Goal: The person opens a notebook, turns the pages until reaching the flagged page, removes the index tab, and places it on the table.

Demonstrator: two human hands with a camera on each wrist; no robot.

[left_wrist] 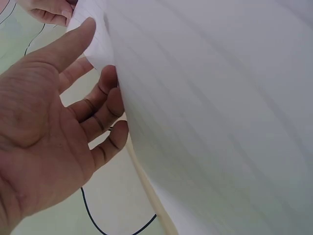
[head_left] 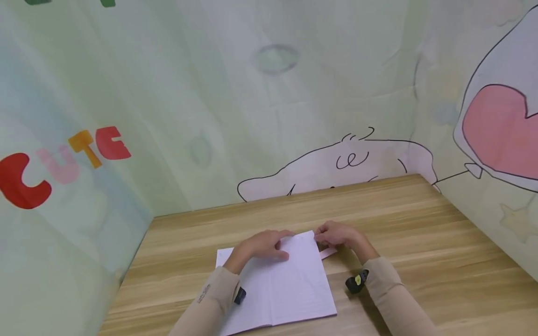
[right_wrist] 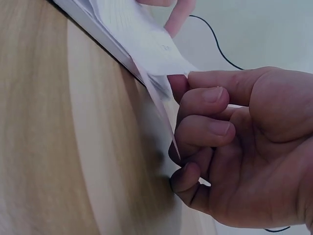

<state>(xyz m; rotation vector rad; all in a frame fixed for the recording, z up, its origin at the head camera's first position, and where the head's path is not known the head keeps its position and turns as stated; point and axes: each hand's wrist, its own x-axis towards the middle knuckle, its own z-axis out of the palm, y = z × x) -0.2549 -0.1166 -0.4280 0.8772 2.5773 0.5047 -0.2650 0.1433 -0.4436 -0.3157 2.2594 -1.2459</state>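
Note:
An open notebook (head_left: pixel 300 289) with lined white pages lies on the wooden table. My right hand (head_left: pixel 338 233) pinches the top right corner of a page (right_wrist: pixel 168 54) between thumb and index finger, its other fingers curled. Beneath that hand a thin pink strip (head_left: pixel 328 252) sticks out past the notebook's right edge; in the right wrist view it runs down beside the curled fingers. Over the top of the notebook reaches my left hand (head_left: pixel 266 245). Its thumb stands apart, and the loosely bent fingertips (left_wrist: pixel 117 134) touch the paper's edge in the left wrist view.
The wooden table (head_left: pixel 193 233) extends to both sides of the notebook. Behind it hangs a printed cloth wall (head_left: pixel 210 116) with cartoon drawings and coloured letters. A dark wrist camera (head_left: pixel 357 281) sits at the right cuff.

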